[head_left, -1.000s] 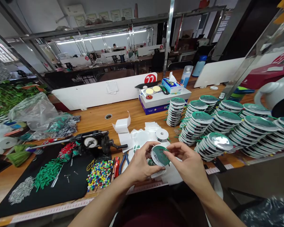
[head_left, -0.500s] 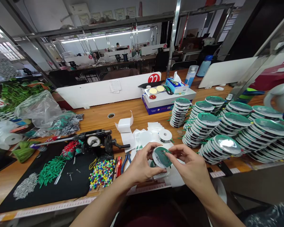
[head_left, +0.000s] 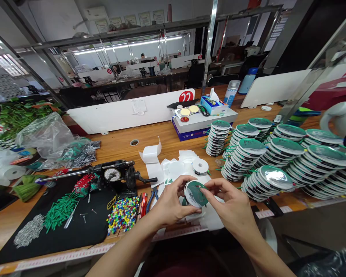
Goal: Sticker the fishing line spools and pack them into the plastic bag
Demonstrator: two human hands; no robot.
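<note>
A fishing line spool [head_left: 196, 193] with a round green label on its face is tilted up between my hands above the bench edge. My left hand [head_left: 173, 200] grips it around the left side, thumb below and fingers above. On the right side, my right hand [head_left: 229, 200] pinches the rim, its thumb lying on the label. What its other fingers touch behind the rim is hidden. Just beyond my hands, another white spool [head_left: 200, 166] lies flat among white backing papers [head_left: 174, 167].
Several stacks of green-labelled spools [head_left: 251, 154] stand at the right. To the left are a black winding machine [head_left: 118, 175], pliers [head_left: 152, 198], coloured beads [head_left: 122, 215] and green pieces [head_left: 60, 211] on a black mat [head_left: 83, 234]. A tissue box [head_left: 213, 104] rests on a carton [head_left: 190, 130] behind.
The view has shifted slightly. Both hands keep hold of the same spool, and my right thumb stays on its label with hardly any movement.
</note>
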